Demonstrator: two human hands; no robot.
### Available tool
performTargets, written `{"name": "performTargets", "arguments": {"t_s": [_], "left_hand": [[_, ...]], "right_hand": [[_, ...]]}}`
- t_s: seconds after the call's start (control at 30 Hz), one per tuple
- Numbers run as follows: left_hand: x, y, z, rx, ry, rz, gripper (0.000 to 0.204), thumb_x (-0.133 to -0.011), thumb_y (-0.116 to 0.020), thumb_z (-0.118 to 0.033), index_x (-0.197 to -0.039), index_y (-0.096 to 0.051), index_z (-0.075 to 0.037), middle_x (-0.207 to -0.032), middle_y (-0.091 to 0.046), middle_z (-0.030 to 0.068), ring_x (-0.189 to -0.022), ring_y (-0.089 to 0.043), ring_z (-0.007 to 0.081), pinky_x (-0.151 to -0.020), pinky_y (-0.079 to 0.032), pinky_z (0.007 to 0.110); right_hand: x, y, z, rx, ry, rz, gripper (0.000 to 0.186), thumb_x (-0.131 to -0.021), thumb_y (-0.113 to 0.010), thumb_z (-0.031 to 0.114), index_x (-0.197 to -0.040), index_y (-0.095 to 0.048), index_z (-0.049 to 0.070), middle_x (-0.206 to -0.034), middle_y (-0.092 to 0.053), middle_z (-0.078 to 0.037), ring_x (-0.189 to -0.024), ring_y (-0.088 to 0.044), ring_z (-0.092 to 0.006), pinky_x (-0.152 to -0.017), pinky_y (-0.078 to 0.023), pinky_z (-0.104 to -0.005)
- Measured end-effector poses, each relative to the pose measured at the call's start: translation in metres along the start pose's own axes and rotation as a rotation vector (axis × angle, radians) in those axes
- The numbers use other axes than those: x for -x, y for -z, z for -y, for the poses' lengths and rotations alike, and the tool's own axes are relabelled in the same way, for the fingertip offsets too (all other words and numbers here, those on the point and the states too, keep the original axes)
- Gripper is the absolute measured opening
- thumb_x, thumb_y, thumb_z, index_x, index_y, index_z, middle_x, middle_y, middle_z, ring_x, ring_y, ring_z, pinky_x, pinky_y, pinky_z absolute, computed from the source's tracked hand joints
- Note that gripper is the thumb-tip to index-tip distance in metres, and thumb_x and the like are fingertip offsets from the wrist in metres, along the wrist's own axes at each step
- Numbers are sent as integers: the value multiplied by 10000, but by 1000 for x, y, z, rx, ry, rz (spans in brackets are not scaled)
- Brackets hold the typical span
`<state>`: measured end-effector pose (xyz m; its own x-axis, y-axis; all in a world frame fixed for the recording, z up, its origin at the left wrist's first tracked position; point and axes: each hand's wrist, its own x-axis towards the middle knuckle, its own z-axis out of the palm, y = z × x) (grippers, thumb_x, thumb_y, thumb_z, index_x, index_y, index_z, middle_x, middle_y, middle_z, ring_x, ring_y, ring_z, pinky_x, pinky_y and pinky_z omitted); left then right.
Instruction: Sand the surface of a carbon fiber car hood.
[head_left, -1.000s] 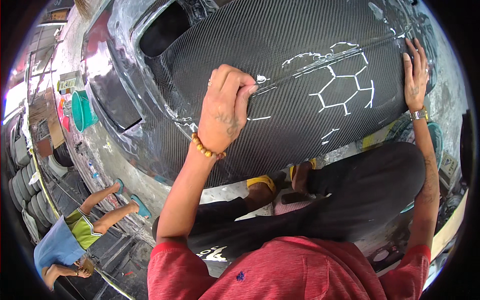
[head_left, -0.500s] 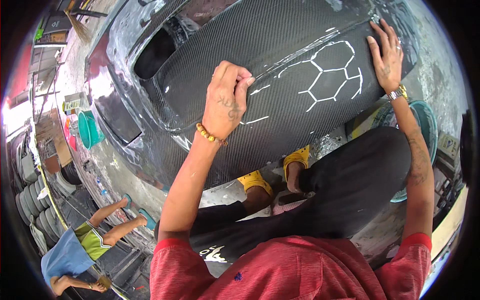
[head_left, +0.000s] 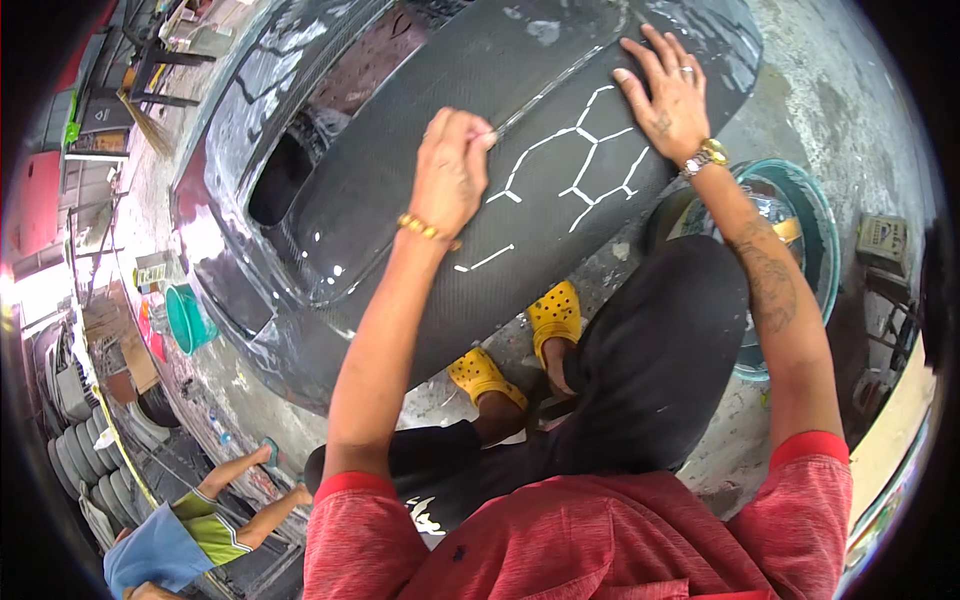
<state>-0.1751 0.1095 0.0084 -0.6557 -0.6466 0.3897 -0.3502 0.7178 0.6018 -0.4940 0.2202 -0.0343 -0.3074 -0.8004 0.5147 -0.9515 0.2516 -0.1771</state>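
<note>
In front of me lies a large dark car body panel with a fine woven, carbon-fibre look and a raised ridge across it. At that ridge is my left hand, its thumb and fingers pinched together; what they hold, if anything, is hidden. Farther right, my right hand lies flat on the panel near its right end, fingers apart and nothing in them. White hexagon-like lines, seemingly light reflections, show on the glossy surface between and below the hands.
My feet in yellow clogs are beside the panel's near edge. A teal tub stands by my right knee. At left are a green bucket, a broom and stacked dark parts. Another person is at lower left.
The view has shifted, and the reflections show elsewhere on the panel. My hands appear closer together, the right one farther left in the picture. Left fingers stay pinched at the ridge.
</note>
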Motion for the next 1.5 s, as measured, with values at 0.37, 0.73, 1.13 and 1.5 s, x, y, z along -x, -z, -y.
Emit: {"name": "performTargets", "arguments": {"t_s": [0.37, 0.73, 1.13, 1.5], "left_hand": [[-66, -50, -33, 42, -35, 13, 59, -903, -667, 9, -949, -634, -11, -900, -620, 168, -812, -646, 345, -732, -530, 420], [-166, -142, -54, 25, -205, -67, 32, -913, -629, -6, -944, -622, 2, -886, -617, 178, -786, -633, 349, -730, -522, 414], [-180, -161, -61, 32, -142, -107, 48, -910, -639, -14, -926, -609, 20, -881, -637, 183, -796, -646, 356, -731, -531, 441], [-182, -176, -49, -13, -80, -98, 48, -920, -580, -6, -940, -596, 34, -901, -647, 217, -823, -649, 411, -762, -531, 487]], "right_hand": [[-29, 40, -15, -119, 44, 313, 494, -1009, -573, 470, -1405, -577, 175, -1516, -468, -125, -1422, -401, -366, -1139, -320, -561], [-31, 6, -68, -100, 11, 69, 617, -982, -533, 604, -1518, -471, 306, -1622, -360, -118, -1519, -270, -412, -1209, -179, -654], [-36, 12, -66, -99, 0, 105, 590, -985, -544, 557, -1506, -485, 284, -1605, -377, -121, -1506, -294, -412, -1209, -181, -643], [-36, 12, -66, -90, -12, 104, 590, -978, -547, 549, -1504, -488, 289, -1595, -391, -131, -1498, -303, -415, -1203, -195, -645]]}}
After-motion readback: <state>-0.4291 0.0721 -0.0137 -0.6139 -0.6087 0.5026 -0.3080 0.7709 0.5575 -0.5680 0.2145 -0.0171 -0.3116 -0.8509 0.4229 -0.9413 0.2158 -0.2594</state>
